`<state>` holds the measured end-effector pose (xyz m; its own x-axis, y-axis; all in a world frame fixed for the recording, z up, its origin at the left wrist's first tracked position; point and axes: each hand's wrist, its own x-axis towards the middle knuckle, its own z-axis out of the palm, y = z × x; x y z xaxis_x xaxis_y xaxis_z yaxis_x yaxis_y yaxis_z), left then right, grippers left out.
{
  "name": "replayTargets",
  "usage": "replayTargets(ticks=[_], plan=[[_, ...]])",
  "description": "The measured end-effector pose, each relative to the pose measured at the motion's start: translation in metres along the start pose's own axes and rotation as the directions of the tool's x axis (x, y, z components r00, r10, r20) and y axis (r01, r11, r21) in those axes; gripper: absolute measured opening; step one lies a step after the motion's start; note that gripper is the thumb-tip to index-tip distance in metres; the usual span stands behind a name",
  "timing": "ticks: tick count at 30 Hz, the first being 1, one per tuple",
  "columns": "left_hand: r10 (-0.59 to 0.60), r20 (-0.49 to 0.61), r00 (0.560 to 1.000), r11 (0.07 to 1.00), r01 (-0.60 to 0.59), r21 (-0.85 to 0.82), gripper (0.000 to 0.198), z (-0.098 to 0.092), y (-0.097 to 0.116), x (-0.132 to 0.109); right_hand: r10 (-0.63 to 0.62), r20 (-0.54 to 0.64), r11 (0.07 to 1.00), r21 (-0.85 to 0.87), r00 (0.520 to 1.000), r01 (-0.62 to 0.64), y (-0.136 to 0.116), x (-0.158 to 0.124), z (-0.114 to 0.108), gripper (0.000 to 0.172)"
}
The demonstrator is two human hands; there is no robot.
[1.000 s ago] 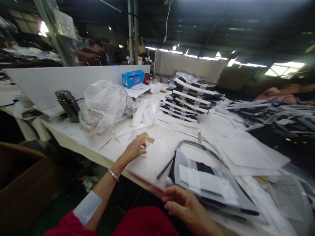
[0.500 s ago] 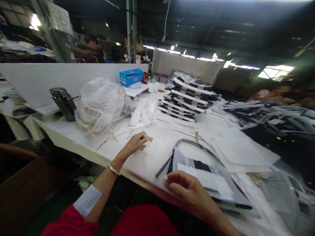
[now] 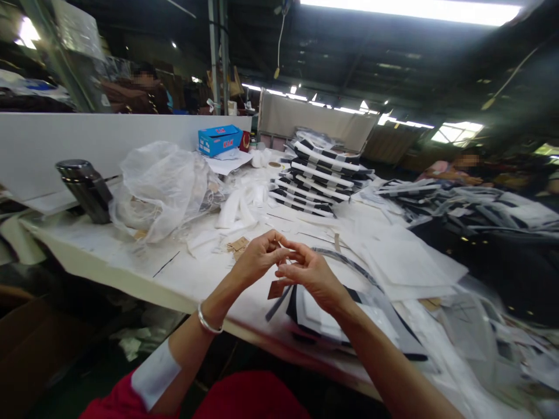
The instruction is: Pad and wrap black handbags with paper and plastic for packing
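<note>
My left hand (image 3: pixel 264 256) and my right hand (image 3: pixel 308 270) meet above the table's front part, fingertips pinched together. From between them hangs a small brown cardboard tag (image 3: pixel 275 289); its string, if any, is too fine to make out. Both hands are closed at the tag's upper end. Just left of my left hand lie several more brown tags (image 3: pixel 238 245) in a loose pile. Under my right hand is a flat black, grey and white bag (image 3: pixel 408 340) with a curved handle (image 3: pixel 349 262) and a white sheet on it, partly hidden by my forearm.
Striped bags (image 3: pixel 314 180) stand stacked farther back. A clear plastic bag (image 3: pixel 161 186), a dark flask (image 3: pixel 85 189) and a blue box (image 3: pixel 220 140) are on the left. White sheets (image 3: pixel 406 256) lie to the right. Another person (image 3: pixel 449 169) sits beyond dark bags.
My left hand has come up and right from the tag pile, bringing a tag. My right hand has risen from the bag to meet it. The view has shifted slightly right.
</note>
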<state>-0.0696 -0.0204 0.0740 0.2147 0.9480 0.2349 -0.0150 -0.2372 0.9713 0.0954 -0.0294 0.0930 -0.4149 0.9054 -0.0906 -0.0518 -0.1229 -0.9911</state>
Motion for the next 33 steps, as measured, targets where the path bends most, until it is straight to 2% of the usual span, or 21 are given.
replayTargets(ticks=[4,6,10,12,14,17,20,23,25,28,30,32,33], plan=[[0.003,0.036,0.999,0.999,-0.004,0.052,0.028,0.005,-0.002,0.000,0.012,-0.005,0.987,-0.159,1.000,-0.012,0.011,0.005,-0.008,0.034],[-0.010,0.052,0.999,0.997,0.006,0.076,0.027,0.004,-0.008,0.000,0.033,-0.016,0.974,-0.224,0.999,-0.036,0.015,0.004,-0.013,0.031],[-0.035,0.072,0.997,0.999,0.033,0.024,0.031,0.007,-0.025,-0.002,0.103,-0.022,0.946,-0.307,0.994,-0.105,0.013,-0.001,-0.021,0.035],[-0.014,0.076,0.997,1.000,0.013,0.013,0.032,0.009,-0.032,-0.004,0.038,-0.048,0.925,-0.376,0.998,-0.053,0.009,-0.005,-0.025,0.036],[0.010,0.106,0.994,1.000,-0.010,-0.002,0.032,0.013,-0.036,-0.006,-0.111,-0.090,0.873,-0.484,0.990,0.054,0.005,-0.008,-0.030,0.035],[0.021,0.228,0.973,0.998,-0.008,-0.058,0.031,0.020,-0.038,-0.009,-0.273,-0.146,0.804,-0.578,0.951,0.142,0.001,-0.011,-0.039,0.035],[-0.017,0.331,0.944,0.994,0.053,-0.099,0.023,0.035,-0.041,-0.011,-0.232,-0.230,0.888,-0.447,0.945,0.109,0.001,-0.015,-0.045,0.039],[-0.085,0.371,0.925,0.957,0.180,-0.229,0.020,0.053,-0.048,-0.012,-0.065,-0.253,0.991,-0.127,0.965,0.034,0.005,-0.020,-0.049,0.036],[-0.094,0.388,0.917,0.913,0.235,-0.334,0.024,0.063,-0.053,-0.012,0.014,-0.230,0.999,0.052,0.973,-0.002,0.008,-0.022,-0.052,0.036],[-0.097,0.326,0.940,0.905,0.219,-0.364,0.028,0.067,-0.063,-0.005,0.034,-0.284,0.982,0.189,0.958,0.021,0.011,-0.023,-0.066,0.032],[-0.150,0.209,0.966,0.940,0.205,-0.274,0.030,0.062,-0.074,0.004,0.036,-0.340,0.981,0.190,0.940,0.031,0.011,-0.020,-0.081,0.033],[-0.214,0.063,0.975,0.973,0.219,-0.075,0.026,0.054,-0.090,0.016,0.063,-0.360,0.998,0.051,0.931,-0.048,0.010,-0.013,-0.099,0.035],[-0.228,-0.002,0.974,0.972,0.227,0.060,0.022,0.050,-0.099,0.022,0.083,-0.363,0.989,-0.088,0.928,-0.122,0.010,-0.008,-0.107,0.034]])
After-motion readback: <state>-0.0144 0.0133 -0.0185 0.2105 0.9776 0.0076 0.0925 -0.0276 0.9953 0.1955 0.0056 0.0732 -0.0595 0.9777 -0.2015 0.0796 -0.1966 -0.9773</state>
